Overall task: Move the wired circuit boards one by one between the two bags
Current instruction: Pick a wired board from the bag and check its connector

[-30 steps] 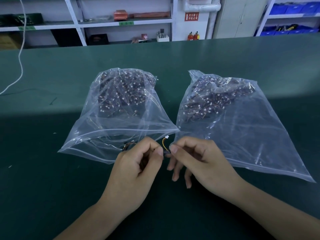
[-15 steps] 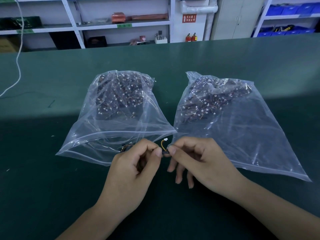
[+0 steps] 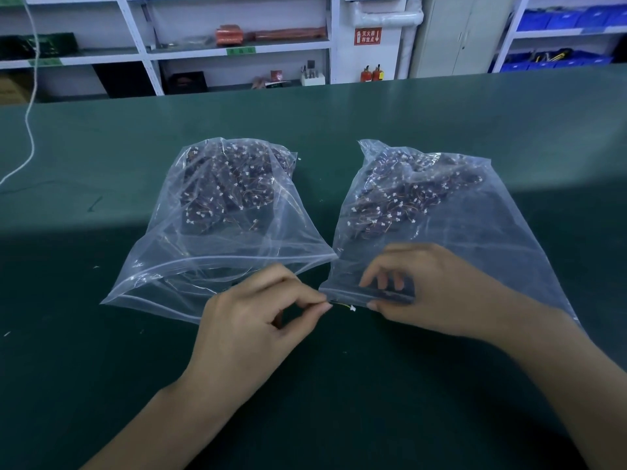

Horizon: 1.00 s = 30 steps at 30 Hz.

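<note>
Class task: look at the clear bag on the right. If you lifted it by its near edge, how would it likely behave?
The right bag would probably sag: its thin film is creased and limp where the right hand pinches it. The circuit boards heaped at its far end would likely slide and shift. The film looks glossy, so perhaps slippery.

A dark green matte worktop (image 3: pixel 101 368) fills the foreground. Behind stand white metal shelves (image 3: pixel 237 50), blue plastic bins (image 3: pixel 563 20) and two small red fire extinguishers (image 3: pixel 371 73).
</note>
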Each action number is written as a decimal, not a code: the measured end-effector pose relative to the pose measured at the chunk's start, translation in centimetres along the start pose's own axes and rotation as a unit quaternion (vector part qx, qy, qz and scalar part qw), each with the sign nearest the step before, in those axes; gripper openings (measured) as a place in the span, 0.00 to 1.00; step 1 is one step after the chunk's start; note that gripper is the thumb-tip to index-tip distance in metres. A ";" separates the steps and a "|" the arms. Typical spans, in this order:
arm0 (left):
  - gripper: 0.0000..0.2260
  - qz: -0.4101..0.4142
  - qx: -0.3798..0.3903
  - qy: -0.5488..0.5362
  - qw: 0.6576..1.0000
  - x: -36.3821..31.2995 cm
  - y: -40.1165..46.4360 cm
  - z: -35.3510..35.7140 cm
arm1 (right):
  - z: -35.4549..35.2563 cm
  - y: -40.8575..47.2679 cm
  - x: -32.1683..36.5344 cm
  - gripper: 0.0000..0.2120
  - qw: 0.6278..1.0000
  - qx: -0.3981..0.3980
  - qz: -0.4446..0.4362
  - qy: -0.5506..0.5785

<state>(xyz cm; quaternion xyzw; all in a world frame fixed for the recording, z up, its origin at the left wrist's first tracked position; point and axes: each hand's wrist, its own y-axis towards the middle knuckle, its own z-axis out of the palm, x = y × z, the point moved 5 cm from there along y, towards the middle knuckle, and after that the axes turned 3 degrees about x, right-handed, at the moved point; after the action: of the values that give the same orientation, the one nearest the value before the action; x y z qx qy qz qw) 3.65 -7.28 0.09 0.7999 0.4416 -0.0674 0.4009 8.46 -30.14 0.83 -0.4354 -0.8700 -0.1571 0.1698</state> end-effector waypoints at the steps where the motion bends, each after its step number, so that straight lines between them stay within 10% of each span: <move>1: 0.02 0.009 0.009 0.018 1.000 -0.2 0.0 0.1 | 0.0 0.1 0.0 0.07 1.000 0.000 -0.005 -0.001; 17: 0.08 0.148 0.001 0.182 0.972 -3.3 4.0 2.1 | -1.7 0.1 0.6 0.07 0.988 -0.146 -0.041 -0.017; 24: 0.10 0.105 0.141 0.370 0.912 -2.3 4.3 5.3 | -1.1 0.1 0.6 0.05 0.993 -0.116 0.003 -0.034; 30: 0.13 0.083 0.112 0.359 0.923 -2.6 3.9 5.4 | -0.6 0.1 1.0 0.05 0.991 -0.127 0.026 -0.021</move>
<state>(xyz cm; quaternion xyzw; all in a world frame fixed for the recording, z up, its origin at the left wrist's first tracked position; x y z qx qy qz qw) 6.37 -13.89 -0.02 0.8438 0.4774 0.2093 0.1273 8.06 -29.70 1.80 -0.4795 -0.8346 -0.2526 0.0989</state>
